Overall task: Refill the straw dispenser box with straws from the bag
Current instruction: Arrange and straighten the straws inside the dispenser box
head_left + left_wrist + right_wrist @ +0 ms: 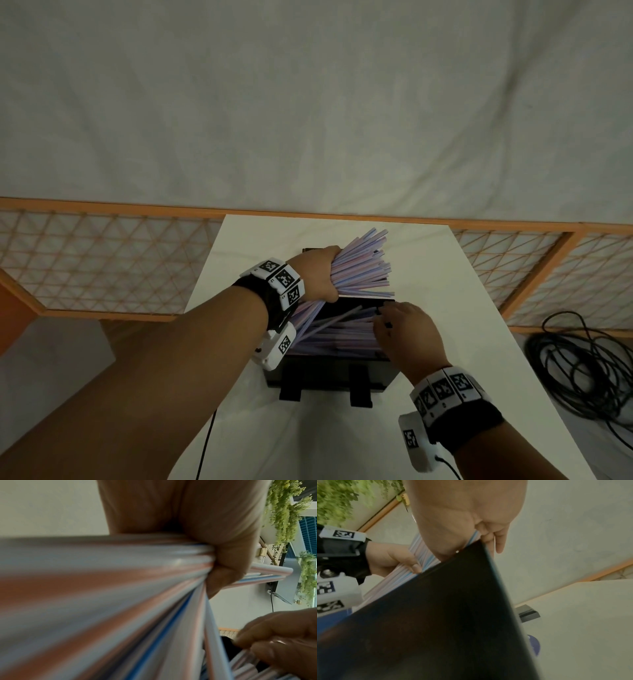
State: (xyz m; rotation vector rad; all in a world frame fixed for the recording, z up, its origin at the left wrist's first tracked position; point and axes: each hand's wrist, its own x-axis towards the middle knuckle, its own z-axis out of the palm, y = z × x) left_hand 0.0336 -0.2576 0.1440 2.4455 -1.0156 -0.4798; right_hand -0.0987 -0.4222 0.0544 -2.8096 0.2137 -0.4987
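My left hand (318, 274) grips a thick bundle of pink-and-blue striped straws (363, 270) above the back edge of the black dispenser box (329, 375). The bundle fans out up and to the right, and its lower ends slope down into the open box. More straws (339, 337) lie across the inside of the box. At the box's right end, my right hand (407, 332) reaches in. In the left wrist view its fingers (283, 635) pinch a few of the lying straws (243, 654). The right wrist view shows the box wall (436, 615) up close. No bag is in view.
The box stands mid-way on a narrow white table (462, 325). An orange wooden lattice fence (102, 260) runs behind it. A coil of black cable (582, 359) lies on the floor to the right, and a thin black cable (205, 445) hangs by the table's left edge.
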